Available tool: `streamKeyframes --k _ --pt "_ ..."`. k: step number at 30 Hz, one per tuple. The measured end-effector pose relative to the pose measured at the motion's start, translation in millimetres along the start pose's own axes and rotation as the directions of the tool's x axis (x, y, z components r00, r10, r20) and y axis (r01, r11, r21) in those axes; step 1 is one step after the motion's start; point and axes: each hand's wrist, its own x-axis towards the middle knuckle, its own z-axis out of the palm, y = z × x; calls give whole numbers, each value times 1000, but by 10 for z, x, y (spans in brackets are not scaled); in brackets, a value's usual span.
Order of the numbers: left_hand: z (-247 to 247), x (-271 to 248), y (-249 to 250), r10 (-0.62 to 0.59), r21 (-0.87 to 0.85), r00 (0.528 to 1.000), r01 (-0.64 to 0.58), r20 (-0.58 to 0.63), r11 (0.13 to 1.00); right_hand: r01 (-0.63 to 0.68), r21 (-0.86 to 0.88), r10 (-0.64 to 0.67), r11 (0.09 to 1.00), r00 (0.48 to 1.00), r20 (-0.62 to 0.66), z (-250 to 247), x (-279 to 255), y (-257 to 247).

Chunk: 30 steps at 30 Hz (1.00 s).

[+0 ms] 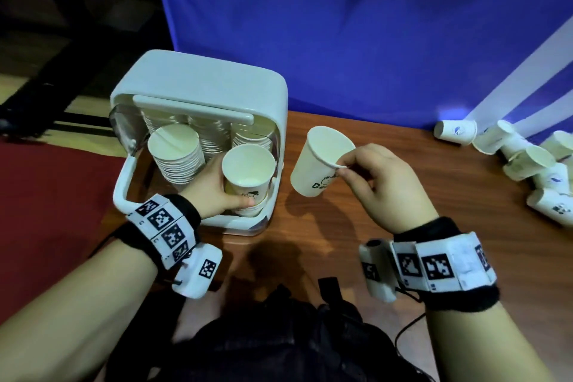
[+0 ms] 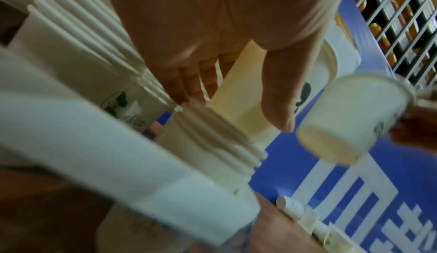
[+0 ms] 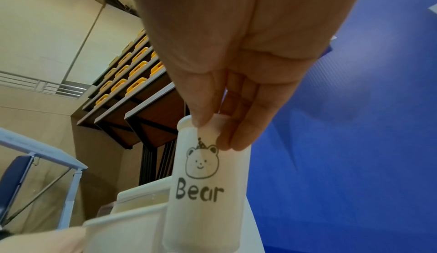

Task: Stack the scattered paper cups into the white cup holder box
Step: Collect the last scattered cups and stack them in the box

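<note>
The left hand [image 1: 214, 192] is wrapping its fingers and thumb around a paper cup [image 1: 248, 170], holding it upright over the front right stack inside the white cup holder box [image 1: 198, 87], which is standing at the left edge of the tabletop [image 1: 341, 226]. The right hand [image 1: 384, 183] is pinching the rim of a second cup [image 1: 319, 161] between thumb and fingertips, and that cup is hanging tilted in the air just to the right of the box. From the right wrist view the print is reading clearly: a bear face in a party hat above the word "Bear" [image 3: 199, 193]; the head view is catching only its first letters. The left wrist view is showing the ribbed rims of the nested stack [image 2: 220, 141] under the held cup, with the thumb [image 2: 281, 105] lying along the cup's side. Loose cups [image 1: 521, 161] are lying on their sides in a heap near the far right corner of the tabletop, against the blue backdrop [image 1: 341, 25].
</note>
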Motion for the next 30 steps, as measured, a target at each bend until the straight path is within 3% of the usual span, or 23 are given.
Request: streamKeyframes --k 6,16,20,24,30 --pt "60 -43 -181 -19 78 996 12 91 997 137 20 -136 990 989 -55 -6 116 -229" --pt "87 -19 -245 -25 17 996 24 81 1000 295 -18 -282 955 929 237 564 353 -404" --pt "95 -5 -258 -32 14 996 31 84 999 318 -39 -300 947 922 244 679 392 -424" --pt "90 4 -258 -35 -9 995 36 90 999 312 -32 -291 949 914 284 753 423 -416" --pt "77 -12 -246 -54 52 995 50 88 997 188 -103 -96 977 814 572 965 402 -268"
